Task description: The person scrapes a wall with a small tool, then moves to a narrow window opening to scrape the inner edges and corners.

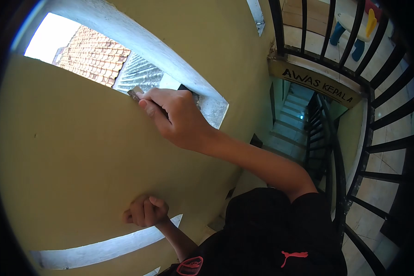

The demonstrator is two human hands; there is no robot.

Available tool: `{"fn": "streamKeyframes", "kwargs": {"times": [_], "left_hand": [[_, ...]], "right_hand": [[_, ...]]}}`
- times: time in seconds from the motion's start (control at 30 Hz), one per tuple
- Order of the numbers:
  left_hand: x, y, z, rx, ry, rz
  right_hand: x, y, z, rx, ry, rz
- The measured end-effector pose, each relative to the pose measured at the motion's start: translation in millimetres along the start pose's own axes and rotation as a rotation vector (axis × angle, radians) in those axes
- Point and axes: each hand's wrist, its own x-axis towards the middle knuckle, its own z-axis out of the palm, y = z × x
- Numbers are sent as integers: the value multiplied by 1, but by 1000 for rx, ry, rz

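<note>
Over there, the right hand [181, 112] pinches a small flat piece [134, 92] at the window opening's [170, 57] edge; the left hand [147, 212] curls beside the yellowish wall [73, 147].

So it's just one cam, worn on the person's head, pointing forward and down at the wall [78, 152]. Pretty close to it too, arm's-reach stuff with the right hand [184, 117]. Super wide lens, so it also grabs the wearer's shirt [262, 230] and a railing [395, 113], both right of the wall.
</note>
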Motion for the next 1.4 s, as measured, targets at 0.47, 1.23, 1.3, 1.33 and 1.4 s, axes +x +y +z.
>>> {"fn": "streamKeyframes", "kwargs": {"times": [0.47,1.23,1.3,1.33,1.4], "left_hand": [[-13,53,3,-701,-130,-323],[-152,183,151,-1446,-1330,-174],[-148,174,155,-1426,-1331,-191],[-148,172,154,-1443,-1290,-176],[-152,171,152,-1454,-1241,-169]], "right_hand": [[-441,126,-263,-875,-372,892],[-601,94,-304,-892,430,1517],[-599,98,-300,-882,404,1501],[-597,100,-300,-877,388,1494],[-594,102,-302,-895,292,1437]]}}
